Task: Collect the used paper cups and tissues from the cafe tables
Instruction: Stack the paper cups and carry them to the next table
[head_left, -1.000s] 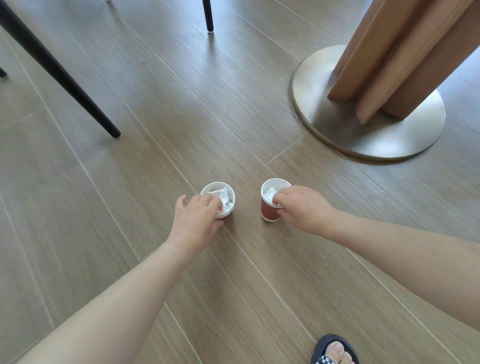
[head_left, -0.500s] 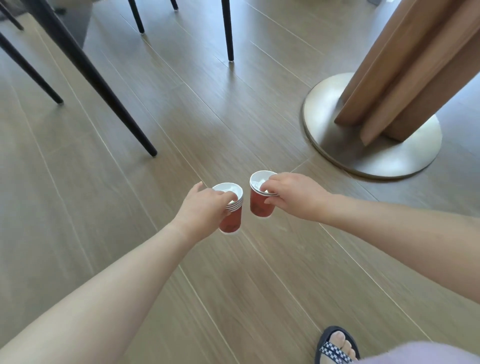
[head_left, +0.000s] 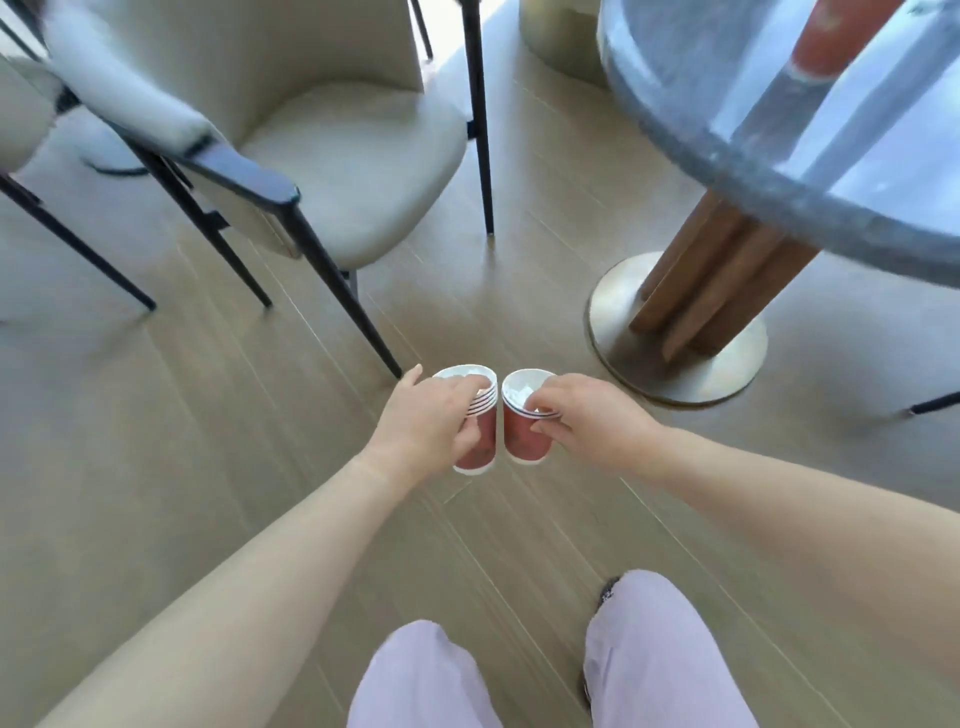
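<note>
My left hand (head_left: 423, 423) grips a stack of several red paper cups (head_left: 480, 441) by the rims, with white tissue (head_left: 462, 371) showing in the top cup. My right hand (head_left: 589, 421) pinches the rim of a second stack of red paper cups (head_left: 522, 439), which also holds crumpled white tissue (head_left: 519, 392). Both stacks hang side by side in the air above the wooden floor, almost touching each other.
A beige padded chair (head_left: 337, 156) on thin black legs stands at the upper left. A round grey table (head_left: 779, 171) on a wooden column with a brass disc base (head_left: 675, 384) fills the upper right. My legs in lilac trousers (head_left: 654, 660) are at the bottom.
Both cup stacks were on the floor a second ago; my hands have lifted them up. The view has risen, bringing the chair seat and table top into sight.
</note>
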